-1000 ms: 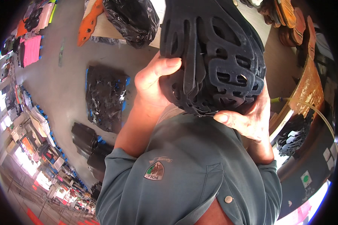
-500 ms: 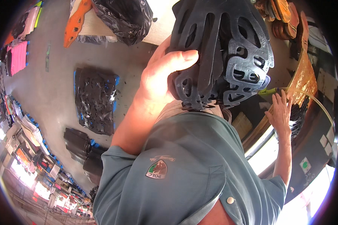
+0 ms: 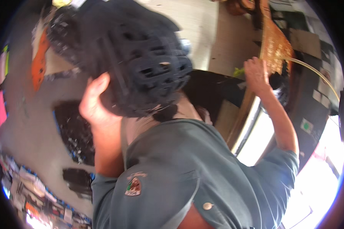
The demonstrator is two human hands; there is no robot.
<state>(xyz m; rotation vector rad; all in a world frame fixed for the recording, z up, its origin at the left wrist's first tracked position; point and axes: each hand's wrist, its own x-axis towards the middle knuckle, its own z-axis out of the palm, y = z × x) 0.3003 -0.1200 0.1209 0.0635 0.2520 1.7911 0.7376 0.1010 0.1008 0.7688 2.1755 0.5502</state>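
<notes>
One black stack swung leftward, gripped by the left hand; whether the right hand, by one green nozzle, grips is unclear.

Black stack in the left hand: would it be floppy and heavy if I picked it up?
The black stack might bend a bit, since it has many holes. It's probably not very heavy, as only the left hand grips it.

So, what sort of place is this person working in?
Probably a workshop or small factory: the left hand holds a bundle of black cut-out pieces, piled materials crowd the lower left, and a yellowish hose curves at right.
</notes>
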